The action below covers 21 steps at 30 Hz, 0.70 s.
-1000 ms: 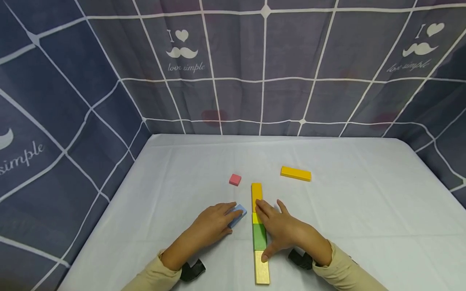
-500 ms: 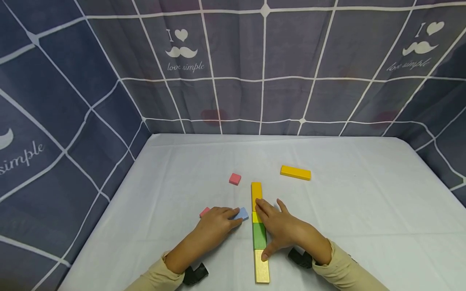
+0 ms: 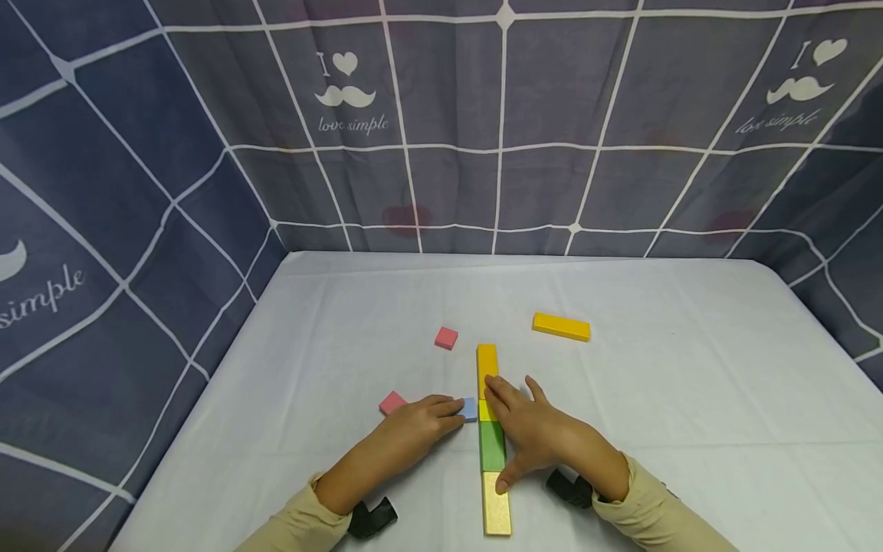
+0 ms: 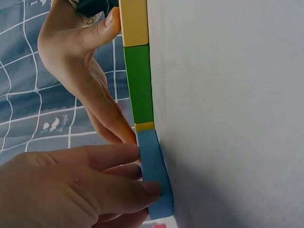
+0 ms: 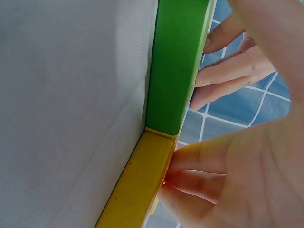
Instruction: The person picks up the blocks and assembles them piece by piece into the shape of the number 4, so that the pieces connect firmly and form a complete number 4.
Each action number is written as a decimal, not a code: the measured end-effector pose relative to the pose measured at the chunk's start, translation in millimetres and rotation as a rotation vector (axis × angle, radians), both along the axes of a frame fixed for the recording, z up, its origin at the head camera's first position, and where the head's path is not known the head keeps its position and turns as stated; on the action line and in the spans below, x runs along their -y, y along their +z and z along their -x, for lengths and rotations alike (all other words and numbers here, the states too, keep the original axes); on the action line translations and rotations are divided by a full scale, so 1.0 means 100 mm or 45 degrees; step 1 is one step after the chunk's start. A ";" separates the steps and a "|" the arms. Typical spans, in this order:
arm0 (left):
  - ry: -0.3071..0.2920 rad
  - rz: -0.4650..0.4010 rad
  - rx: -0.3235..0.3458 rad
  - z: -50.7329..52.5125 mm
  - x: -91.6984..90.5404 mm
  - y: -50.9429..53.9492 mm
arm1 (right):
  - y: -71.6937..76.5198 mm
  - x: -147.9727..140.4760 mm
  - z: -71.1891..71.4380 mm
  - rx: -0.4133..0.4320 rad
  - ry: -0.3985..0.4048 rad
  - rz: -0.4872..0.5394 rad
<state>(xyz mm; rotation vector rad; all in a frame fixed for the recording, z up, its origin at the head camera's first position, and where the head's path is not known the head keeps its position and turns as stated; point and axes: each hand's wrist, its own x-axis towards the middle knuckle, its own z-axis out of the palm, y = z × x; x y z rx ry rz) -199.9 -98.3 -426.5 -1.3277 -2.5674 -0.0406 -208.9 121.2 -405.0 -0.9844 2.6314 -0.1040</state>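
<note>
The left hand (image 3: 414, 425) pinches the blue block (image 3: 471, 410) between thumb and fingers, just beside the row of blocks (image 3: 493, 446). The right hand (image 3: 534, 433), with fingers spread and nearly straight, touches this row with fingertips and thumb.

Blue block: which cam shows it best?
Left wrist: nearly the whole length of the blue block shows. Head shows just one end past the left hand; right wrist, none I can make out.
</note>
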 end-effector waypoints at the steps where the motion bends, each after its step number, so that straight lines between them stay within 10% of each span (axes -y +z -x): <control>1: -0.005 -0.005 0.016 0.00 0.00 0.00 | 0.00 0.00 0.00 0.003 -0.002 -0.003; 21: 0.054 0.045 0.107 -0.09 -0.05 -0.01 | -0.02 -0.01 -0.01 0.025 -0.003 0.019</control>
